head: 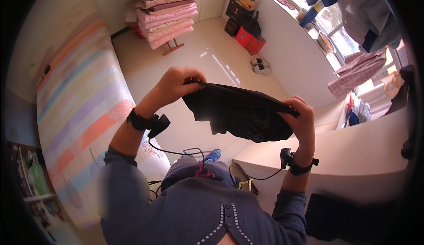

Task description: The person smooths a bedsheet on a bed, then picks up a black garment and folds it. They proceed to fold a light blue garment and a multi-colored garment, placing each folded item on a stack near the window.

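A black cloth garment [238, 111] is stretched between my two hands, in the air over the floor; its exact kind cannot be told. My left hand [187, 79] pinches its upper left end between thumb and fingers. At the right end, my right hand [299, 112] grips the same edge. The lower part of the cloth hangs loose with an uneven outline. Each of my wrists wears a black strap with a small device and a cable.
A bed with a striped cover [89, 112] stands at left. Folded pink quilts [167, 16] are stacked on a wooden-legged stand. Boxes [250, 39] and shoes [260, 67] sit by the wall. At right are a pale desk-like surface [357, 152] and hanging clothes [357, 69].
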A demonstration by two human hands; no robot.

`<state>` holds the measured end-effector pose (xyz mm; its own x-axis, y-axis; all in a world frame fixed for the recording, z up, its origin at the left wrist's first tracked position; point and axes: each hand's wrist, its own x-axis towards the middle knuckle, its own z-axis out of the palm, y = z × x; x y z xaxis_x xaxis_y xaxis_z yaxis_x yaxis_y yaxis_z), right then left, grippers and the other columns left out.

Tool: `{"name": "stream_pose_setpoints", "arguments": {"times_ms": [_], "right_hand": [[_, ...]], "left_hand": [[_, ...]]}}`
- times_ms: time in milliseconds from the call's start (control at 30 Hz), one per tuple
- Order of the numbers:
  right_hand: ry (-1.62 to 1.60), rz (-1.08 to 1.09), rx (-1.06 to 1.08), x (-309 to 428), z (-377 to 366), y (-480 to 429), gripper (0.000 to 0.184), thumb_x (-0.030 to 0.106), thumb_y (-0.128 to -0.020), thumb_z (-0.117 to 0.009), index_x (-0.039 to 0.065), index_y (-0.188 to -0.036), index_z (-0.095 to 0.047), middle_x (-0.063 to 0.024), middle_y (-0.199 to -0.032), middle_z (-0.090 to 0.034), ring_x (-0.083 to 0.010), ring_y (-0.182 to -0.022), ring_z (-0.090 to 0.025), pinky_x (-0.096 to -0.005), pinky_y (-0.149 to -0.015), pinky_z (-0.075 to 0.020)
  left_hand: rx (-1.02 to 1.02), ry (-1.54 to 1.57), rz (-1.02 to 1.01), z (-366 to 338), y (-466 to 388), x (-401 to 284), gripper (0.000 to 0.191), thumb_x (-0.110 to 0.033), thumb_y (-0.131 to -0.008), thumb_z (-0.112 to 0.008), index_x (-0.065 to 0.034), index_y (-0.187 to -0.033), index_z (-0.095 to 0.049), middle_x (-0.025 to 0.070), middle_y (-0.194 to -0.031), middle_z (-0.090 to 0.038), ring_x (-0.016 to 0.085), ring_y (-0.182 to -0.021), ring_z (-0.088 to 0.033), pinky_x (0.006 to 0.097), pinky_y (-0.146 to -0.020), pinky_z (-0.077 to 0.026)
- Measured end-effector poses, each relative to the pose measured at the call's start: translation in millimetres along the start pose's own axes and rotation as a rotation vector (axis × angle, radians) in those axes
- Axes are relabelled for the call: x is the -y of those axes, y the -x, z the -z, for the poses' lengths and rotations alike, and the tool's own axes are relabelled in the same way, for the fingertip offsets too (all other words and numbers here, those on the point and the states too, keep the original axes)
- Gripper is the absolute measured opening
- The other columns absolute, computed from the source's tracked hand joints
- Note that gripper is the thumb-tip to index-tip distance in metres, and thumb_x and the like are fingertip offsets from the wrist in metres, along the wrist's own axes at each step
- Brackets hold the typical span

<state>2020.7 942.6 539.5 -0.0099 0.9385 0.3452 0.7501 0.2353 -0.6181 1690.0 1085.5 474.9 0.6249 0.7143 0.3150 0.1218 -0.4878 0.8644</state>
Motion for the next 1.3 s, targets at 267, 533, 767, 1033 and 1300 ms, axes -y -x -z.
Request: {"name": "stream_pose_setpoints", "arguments": {"times_ms": [267,533,767,1033,1300], "right_hand": [[-0.127,0.327,0.222,-49.3,8.6,-48.5,0.021,0.001,-0.067,-0.077,0.0,-0.084,-0.064,-0.0073,-0.074,-0.061,-0.0192,-0.066,-0.058,-0.0276,-0.061,-0.0455],[-0.44,0.236,0.404,-44.0,25.6,-83.2,0.017,0.006,-0.072,-0.072,-0.002,-0.082,-0.061,-0.0063,-0.072,-0.059,-0.0156,-0.064,-0.055,-0.0266,-0.061,-0.0436],[-1.001,0.163,0.642,6.4,24.9,-141.2,0.033,0.027,-0.088,-0.066,-0.005,-0.094,-0.059,-0.0149,-0.099,-0.064,-0.0199,-0.088,-0.059,-0.0294,-0.08,-0.0452],[-0.791,0.271,-0.217,12.0,-44.9,-232.4,0.039,0.019,-0.1,-0.047,-0.003,-0.132,-0.049,-0.0179,-0.122,-0.061,-0.0257,-0.114,-0.06,-0.037,-0.106,-0.0432],[-1.379,-1.014,-0.252,-140.3,-191.9,-264.1,0.045,0.049,-0.098,-0.047,0.012,-0.079,-0.064,-0.004,-0.076,-0.068,-0.0229,-0.067,-0.066,-0.0375,-0.066,-0.0554]], "left_hand": [[0.141,-0.193,-0.065,30.8,-19.2,-40.9,0.013,0.002,-0.079,-0.067,0.0005,-0.092,-0.065,0.0081,-0.082,-0.061,0.018,-0.075,-0.059,0.0288,-0.067,-0.047],[0.06,-0.288,0.034,46.5,-14.7,-74.3,0.012,-0.003,-0.084,-0.067,0.001,-0.094,-0.063,0.0057,-0.088,-0.063,0.015,-0.082,-0.058,0.028,-0.075,-0.048],[-0.02,0.376,-0.073,84.1,-56.5,-8.1,0.021,-0.02,-0.093,-0.063,-0.0024,-0.101,-0.056,0.0089,-0.112,-0.063,0.016,-0.105,-0.057,0.0296,-0.093,-0.044],[0.127,1.448,0.312,-40.1,-114.3,117.8,0.09,-0.072,-0.087,-0.035,0.0018,-0.139,-0.038,0.0171,-0.138,-0.05,0.026,-0.127,-0.048,0.0372,-0.111,-0.033],[0.214,1.447,0.33,7.5,-56.2,140.3,0.082,-0.062,-0.093,-0.047,0.0016,-0.144,-0.037,0.0188,-0.142,-0.048,0.027,-0.13,-0.049,0.0404,-0.112,-0.035]]}}
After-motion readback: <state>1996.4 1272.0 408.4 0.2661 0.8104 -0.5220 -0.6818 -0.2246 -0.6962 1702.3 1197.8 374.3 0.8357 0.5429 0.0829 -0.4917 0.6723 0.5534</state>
